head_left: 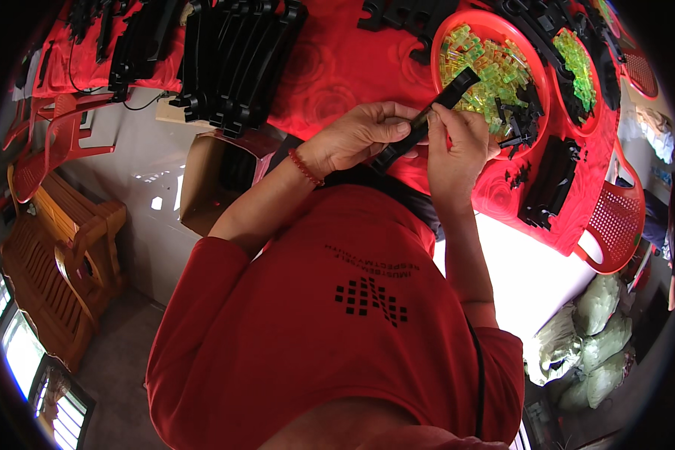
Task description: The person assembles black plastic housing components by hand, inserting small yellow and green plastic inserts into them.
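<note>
A long black plastic strip (455,88) is held slantwise above the near edge of the table. My left hand (364,139) is closed around its lower part, thumb on top. The fingers of my right hand (459,142) pinch at the strip's middle; whether a small piece sits in that pinch is hidden. Just beyond my right hand stands a round red basin (541,75) of small yellow-green clear plastic pieces (487,64), with small black pieces (519,120) along its near right side.
Black plastic strips (240,60) lie stacked on the red tablecloth (330,64) at the left, and more (551,184) lie at the right. A second red basin (594,90) holds similar pieces. An open cardboard box (195,184), red chairs (615,225) and filled sacks (600,337) stand around the table.
</note>
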